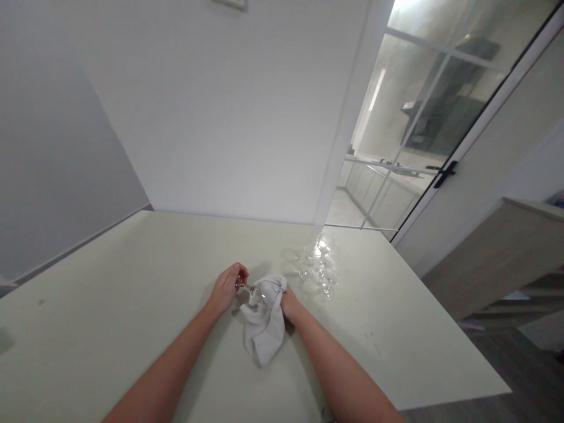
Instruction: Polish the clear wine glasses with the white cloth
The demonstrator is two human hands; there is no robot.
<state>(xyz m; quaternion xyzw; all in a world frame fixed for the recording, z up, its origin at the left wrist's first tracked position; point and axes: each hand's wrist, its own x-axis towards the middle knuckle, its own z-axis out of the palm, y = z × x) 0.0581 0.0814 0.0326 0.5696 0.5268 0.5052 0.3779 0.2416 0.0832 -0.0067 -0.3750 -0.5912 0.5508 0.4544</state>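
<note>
My left hand (226, 289) is closed around the foot end of a clear stemmed glass (265, 292), which lies tilted on its side in the air over the table. A white cloth (265, 330) wraps the bowl of the glass and hangs down below it. On the far side of the bowl, my right hand (289, 305) grips the cloth against the glass; its fingers are mostly covered by the fabric. Several clear glasses (321, 267) stand in a cluster to the right, beyond my right hand.
The pale table (132, 305) meets a white wall (220, 129) at its far edge. Behind the right corner is a glass-paned door (409, 129) with a black handle (446, 174). A wooden shelf unit (497, 264) stands to the right of the table.
</note>
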